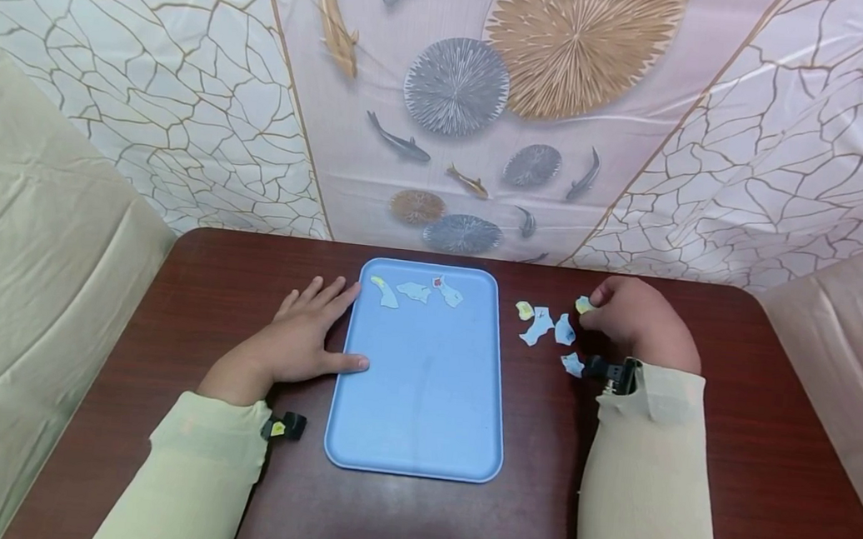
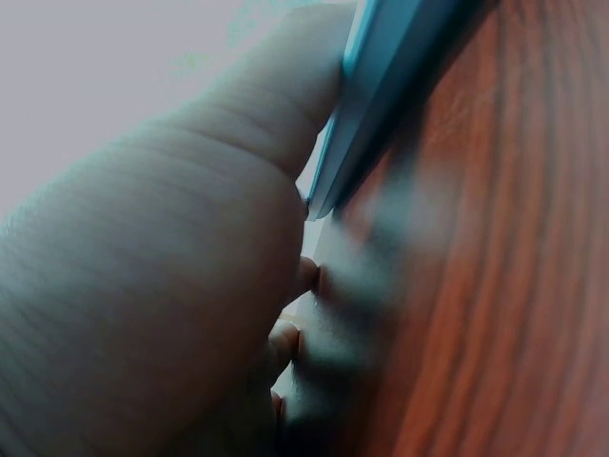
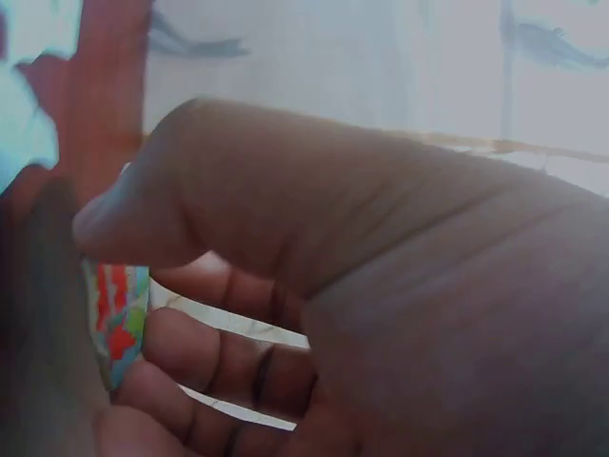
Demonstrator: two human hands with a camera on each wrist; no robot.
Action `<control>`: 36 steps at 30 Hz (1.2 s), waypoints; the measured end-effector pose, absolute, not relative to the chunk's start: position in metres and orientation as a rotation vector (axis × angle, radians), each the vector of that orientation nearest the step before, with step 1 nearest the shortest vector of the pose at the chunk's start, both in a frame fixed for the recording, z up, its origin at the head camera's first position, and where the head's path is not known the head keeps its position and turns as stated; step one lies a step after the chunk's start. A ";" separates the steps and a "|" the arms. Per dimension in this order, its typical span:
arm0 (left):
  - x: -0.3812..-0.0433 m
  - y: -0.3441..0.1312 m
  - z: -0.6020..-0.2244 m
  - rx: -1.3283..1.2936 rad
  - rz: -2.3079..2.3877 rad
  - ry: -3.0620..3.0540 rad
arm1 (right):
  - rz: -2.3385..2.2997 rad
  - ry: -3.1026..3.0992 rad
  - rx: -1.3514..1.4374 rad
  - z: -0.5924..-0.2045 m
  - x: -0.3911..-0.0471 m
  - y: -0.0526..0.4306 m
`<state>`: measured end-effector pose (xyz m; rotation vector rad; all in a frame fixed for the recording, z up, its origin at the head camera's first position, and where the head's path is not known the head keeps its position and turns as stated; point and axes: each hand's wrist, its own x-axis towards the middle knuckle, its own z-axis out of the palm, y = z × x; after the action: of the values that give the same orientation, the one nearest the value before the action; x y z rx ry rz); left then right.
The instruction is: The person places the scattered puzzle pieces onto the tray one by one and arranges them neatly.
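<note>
My left hand point(image 1: 302, 340) lies with straight, spread fingers at the left side of a blue tray point(image 1: 415, 402). Its thumb point(image 2: 276, 86) rests over the tray's rim. Right of the tray, my right hand point(image 1: 635, 313) pinches a small torn paper piece point(image 1: 583, 305), yellow and pale blue in the head view. In the right wrist view, red and green print shows on that paper piece point(image 3: 119, 319) under the thumb. Near this hand lie a yellow scrap point(image 1: 524, 310) and pale blue scraps point(image 1: 538, 325), point(image 1: 565, 330), point(image 1: 572, 364) on the table.
Along the tray's far end lie a yellow-tipped scrap point(image 1: 385, 293), a pale blue scrap point(image 1: 414, 292) and a scrap with a red mark point(image 1: 448, 293). The dark wooden table point(image 1: 414, 523) ends at a patterned cloth backdrop point(image 1: 476, 164).
</note>
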<state>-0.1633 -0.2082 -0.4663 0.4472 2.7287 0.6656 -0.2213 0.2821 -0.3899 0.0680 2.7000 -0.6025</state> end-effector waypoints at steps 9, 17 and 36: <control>-0.163 -0.208 -0.465 0.450 0.660 2.727 | -0.600 2.809 0.007 -0.373 -0.219 0.261; -0.163 -0.209 -0.465 0.449 0.664 2.728 | -0.700 2.902 -0.071 -0.363 -0.215 0.230; -0.165 -0.210 -0.468 0.451 0.671 2.722 | -0.807 2.909 -0.123 -0.391 -0.222 0.165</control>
<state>-0.1648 -0.2095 -0.4675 0.4505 2.7220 0.6711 -0.2220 0.1655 -0.3906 -0.1234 2.9093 -0.8072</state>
